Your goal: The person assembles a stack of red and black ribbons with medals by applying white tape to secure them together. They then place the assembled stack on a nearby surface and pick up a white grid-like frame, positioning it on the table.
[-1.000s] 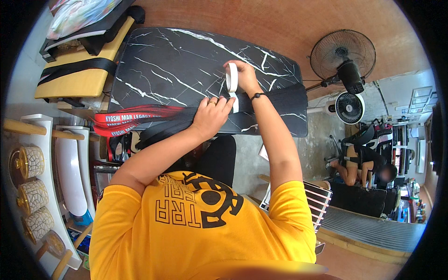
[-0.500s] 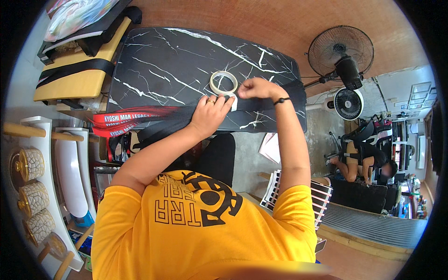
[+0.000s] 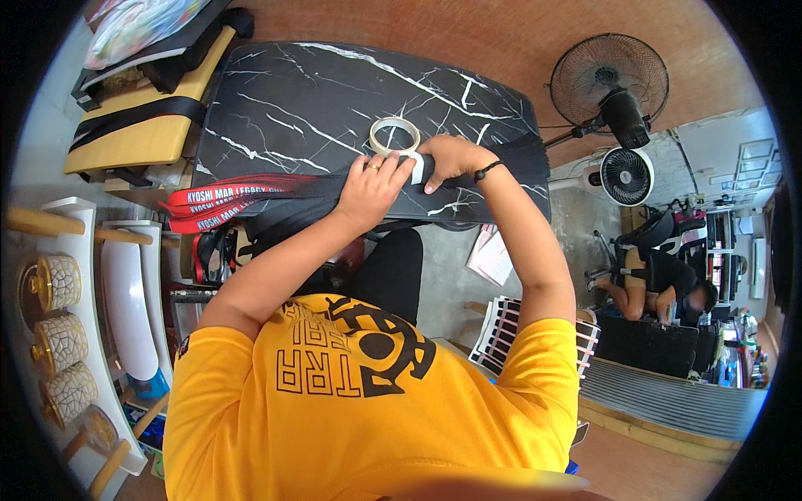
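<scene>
A bundle of black straps with red, white-printed ends lies across the black marble-patterned table. My left hand is closed over the bundle, its fingers beside a white strip of tape that sits on the straps. Just right of the strip, my right hand grips the bundle, thumb on the near side and fingers on the far side. A cream tape roll stands just beyond the strip, between my hands. My palms hide the underside of the bundle.
A yellow bench-like board with a black strap stands left of the table. To the right are a black fan, a white fan and papers below table height. A person sits farther right.
My right hand has come down from above the tape strip and closed around the bundle. My left hand stays on the straps. The tape roll has shifted slightly up and left in view.
</scene>
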`<move>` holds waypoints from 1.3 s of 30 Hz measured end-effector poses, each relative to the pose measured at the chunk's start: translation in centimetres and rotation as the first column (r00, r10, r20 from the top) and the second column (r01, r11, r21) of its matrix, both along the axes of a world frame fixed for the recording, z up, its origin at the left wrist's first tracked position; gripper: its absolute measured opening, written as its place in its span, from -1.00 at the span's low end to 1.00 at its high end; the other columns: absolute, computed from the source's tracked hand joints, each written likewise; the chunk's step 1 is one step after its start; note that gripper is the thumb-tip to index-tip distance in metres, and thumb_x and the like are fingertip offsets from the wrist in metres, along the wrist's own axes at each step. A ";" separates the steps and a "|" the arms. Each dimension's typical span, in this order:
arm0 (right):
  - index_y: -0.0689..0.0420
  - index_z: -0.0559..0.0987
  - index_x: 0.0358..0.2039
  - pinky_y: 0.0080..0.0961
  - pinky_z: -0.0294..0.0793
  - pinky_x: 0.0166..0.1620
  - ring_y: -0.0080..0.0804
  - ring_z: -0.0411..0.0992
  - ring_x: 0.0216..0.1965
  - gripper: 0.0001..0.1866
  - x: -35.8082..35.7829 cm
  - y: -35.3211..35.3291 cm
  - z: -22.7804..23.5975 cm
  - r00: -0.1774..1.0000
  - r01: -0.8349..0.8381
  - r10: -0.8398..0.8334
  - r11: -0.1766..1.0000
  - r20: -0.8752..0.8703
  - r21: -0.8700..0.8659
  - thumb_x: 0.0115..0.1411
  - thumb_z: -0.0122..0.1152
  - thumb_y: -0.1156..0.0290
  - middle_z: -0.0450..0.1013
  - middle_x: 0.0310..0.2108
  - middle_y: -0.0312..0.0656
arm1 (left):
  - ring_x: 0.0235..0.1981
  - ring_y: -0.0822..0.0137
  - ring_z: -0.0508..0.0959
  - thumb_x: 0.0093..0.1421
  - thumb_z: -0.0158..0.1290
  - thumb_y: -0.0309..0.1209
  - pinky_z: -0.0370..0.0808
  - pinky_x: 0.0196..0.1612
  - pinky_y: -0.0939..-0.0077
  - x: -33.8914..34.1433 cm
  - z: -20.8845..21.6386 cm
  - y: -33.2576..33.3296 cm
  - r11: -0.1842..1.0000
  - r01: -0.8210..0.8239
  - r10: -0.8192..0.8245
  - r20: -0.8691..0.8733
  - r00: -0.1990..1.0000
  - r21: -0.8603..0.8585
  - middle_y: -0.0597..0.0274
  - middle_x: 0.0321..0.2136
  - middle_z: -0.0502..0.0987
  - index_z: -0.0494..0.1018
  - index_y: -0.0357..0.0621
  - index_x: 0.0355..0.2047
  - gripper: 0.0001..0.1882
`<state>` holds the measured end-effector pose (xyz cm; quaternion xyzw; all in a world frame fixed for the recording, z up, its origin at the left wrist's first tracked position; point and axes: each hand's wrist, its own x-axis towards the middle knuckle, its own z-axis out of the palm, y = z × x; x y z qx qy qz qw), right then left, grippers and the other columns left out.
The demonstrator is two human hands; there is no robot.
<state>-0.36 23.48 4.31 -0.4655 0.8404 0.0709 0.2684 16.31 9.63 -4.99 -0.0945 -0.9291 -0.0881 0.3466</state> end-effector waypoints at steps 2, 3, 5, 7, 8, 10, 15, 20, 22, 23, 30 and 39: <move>-0.02 0.63 -0.04 -0.15 0.48 -0.02 -0.02 0.55 -0.08 -0.30 0.5 0.5 -0.6 0.995 -0.072 0.065 0.992 -0.075 -0.100 -0.30 0.59 0.14 0.61 -0.19 -0.09 | -0.03 0.19 0.48 0.01 0.25 -0.31 0.33 0.07 0.16 0.1 0.2 -0.1 1.000 0.000 0.000 0.030 1.000 0.025 0.15 0.03 0.45 0.31 0.01 0.20 -0.30; 0.00 0.64 -0.05 -0.16 0.49 -0.02 -0.02 0.55 -0.10 -0.32 0.6 0.8 -0.9 0.992 -0.101 0.085 0.981 -0.097 -0.165 -0.29 0.57 0.17 0.61 -0.21 -0.07 | -0.01 0.19 0.47 0.02 0.25 -0.30 0.31 0.08 0.14 0.1 0.4 -0.1 0.999 0.000 -0.002 0.056 0.998 0.034 0.16 0.03 0.44 0.31 0.01 0.20 -0.30; 0.04 0.64 -0.07 -0.19 0.47 0.00 0.00 0.53 -0.08 -0.35 0.6 1.3 -1.6 0.993 -0.088 0.068 0.968 -0.092 -0.235 -0.28 0.56 0.21 0.59 -0.18 -0.04 | 0.03 0.18 0.44 0.02 0.27 -0.26 0.29 0.09 0.10 0.3 1.2 0.1 0.999 -0.014 0.010 0.079 0.997 0.050 0.16 0.03 0.44 0.30 0.01 0.21 -0.28; 0.09 0.64 -0.09 -0.24 0.44 0.07 0.02 0.48 -0.02 -0.36 0.5 1.5 -1.9 0.999 0.006 -0.013 0.974 -0.032 -0.226 -0.29 0.55 0.26 0.55 -0.09 0.00 | 0.07 0.18 0.41 0.01 0.29 -0.22 0.27 0.10 0.07 0.9 2.3 0.7 0.997 -0.055 0.051 0.081 0.995 0.051 0.16 0.01 0.43 0.29 0.02 0.21 -0.26; 0.10 0.64 -0.09 -0.24 0.45 0.05 0.03 0.48 -0.04 -0.38 0.4 1.6 -1.9 0.999 -0.015 0.006 0.965 -0.037 -0.263 -0.29 0.53 0.28 0.56 -0.11 0.02 | 0.08 0.16 0.40 0.00 0.31 -0.19 0.25 0.11 0.05 1.7 2.8 1.4 0.987 0.006 -0.022 0.097 0.995 0.159 0.17 0.00 0.43 0.28 0.02 0.22 -0.23; 0.11 0.64 -0.11 -0.23 0.47 0.02 0.05 0.50 -0.08 -0.41 0.5 1.7 -1.7 0.999 -0.029 0.017 0.955 -0.046 -0.295 -0.28 0.49 0.31 0.56 -0.15 0.04 | 0.11 0.12 0.37 -0.03 0.34 -0.15 0.22 0.13 0.03 4.2 3.4 3.4 0.933 0.104 -0.155 0.125 0.980 0.344 0.17 -0.03 0.43 0.26 0.03 0.23 -0.19; 0.14 0.63 -0.11 -0.18 0.51 -0.09 0.06 0.54 -0.19 -0.44 1.3 2.1 -0.4 0.999 0.008 -0.023 0.942 -0.042 -0.335 -0.26 0.42 0.39 0.57 -0.26 0.08 | -0.06 0.29 0.54 0.23 0.22 -0.28 0.47 -0.05 0.38 5.2 2.2 5.6 -0.248 -0.501 -0.891 0.008 0.454 0.829 0.12 0.07 0.41 0.05 -0.15 0.34 -0.22; 0.15 0.60 -0.07 -0.19 0.51 -0.12 0.08 0.54 -0.21 -0.41 1.6 2.1 -0.2 0.998 -0.012 -0.009 0.940 -0.059 -0.341 -0.24 0.41 0.40 0.57 -0.30 0.12 | 0.19 0.15 0.42 0.28 0.14 -0.34 0.37 0.18 0.27 2.8 0.3 4.4 -0.808 -0.422 -0.548 -0.263 0.794 0.410 0.10 0.23 0.31 0.18 -0.12 0.26 -0.41; 0.16 0.60 -0.07 -0.20 0.51 -0.12 0.08 0.54 -0.21 -0.40 1.5 2.2 -0.3 0.998 -0.011 -0.010 0.940 -0.060 -0.340 -0.25 0.41 0.40 0.56 -0.30 0.12 | 0.26 0.10 0.34 0.28 0.14 -0.31 0.31 0.27 0.16 2.5 0.3 4.3 -0.863 -0.377 -0.470 -0.262 0.843 0.337 0.10 0.30 0.23 0.29 -0.11 0.18 -0.50; 0.16 0.60 -0.07 -0.20 0.51 -0.12 0.08 0.54 -0.21 -0.40 1.5 2.3 -0.3 0.998 -0.006 -0.014 0.942 -0.057 -0.334 -0.25 0.41 0.40 0.56 -0.30 0.13 | 0.28 0.09 0.32 0.27 0.14 -0.30 0.27 0.29 0.15 2.6 0.4 4.5 -0.887 -0.338 -0.421 -0.252 0.872 0.314 0.12 0.30 0.23 0.32 -0.12 0.15 -0.52; 0.12 0.60 -0.08 -0.18 0.50 -0.08 0.08 0.52 -0.17 -0.46 1.6 2.6 0.0 0.999 -0.037 0.024 0.909 -0.036 -0.416 -0.19 0.38 0.42 0.57 -0.25 0.07 | 0.31 0.01 0.24 0.21 0.21 -0.26 0.16 0.36 0.09 3.8 2.1 2.4 -0.964 -0.135 -0.155 -0.071 0.985 0.229 0.04 0.27 0.22 0.27 -0.24 0.14 -0.42; 0.10 0.58 -0.14 -0.18 0.48 -0.08 0.05 0.50 -0.18 -0.55 2.6 3.5 0.2 0.999 -0.050 0.038 0.889 -0.035 -0.454 -0.14 0.37 0.47 0.56 -0.30 0.03 | 0.33 0.06 0.18 0.09 0.27 0.06 0.01 0.42 0.08 7.6 2.2 -3.8 -0.974 0.059 0.032 -0.126 0.992 0.218 0.06 0.25 0.26 0.23 -0.18 0.21 -0.16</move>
